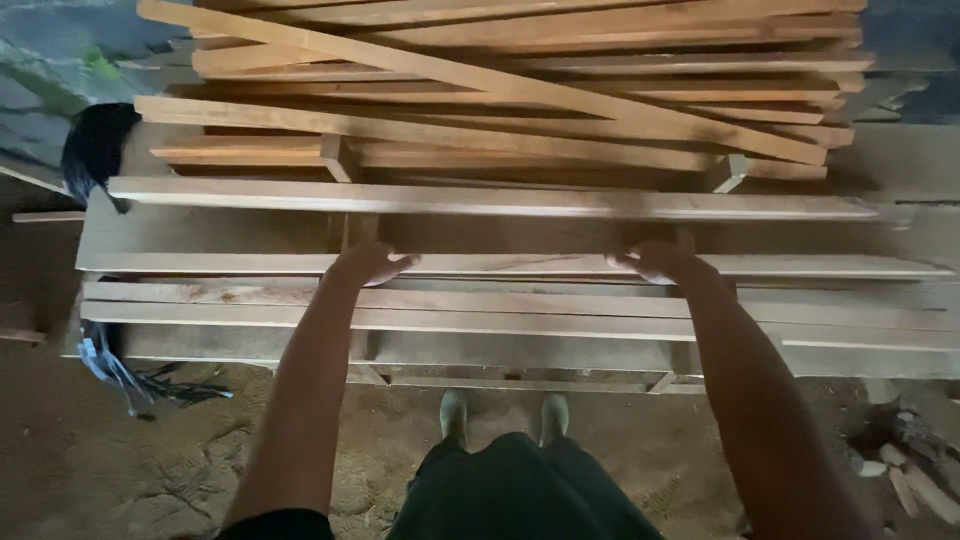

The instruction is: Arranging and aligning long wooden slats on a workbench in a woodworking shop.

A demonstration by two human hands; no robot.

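Both hands on the long pale wooden plank (500, 265) lying flat across the low stack: left hand (368, 263) and right hand (655, 261) each clasp its near edge. Lifting step, likely; next needs an even, level raise clear of the criss-crossed pile of timber strips (520, 90) behind.

Both arms reach out over the dirt floor (120, 460). The left hand (365, 264) and the right hand (658, 262) each grip the same long pale plank (510, 264), well apart along its length. Near planks lie below it; farther off sits a loose stack of boards (520, 90). A dark cloth (95, 145) hangs far left.
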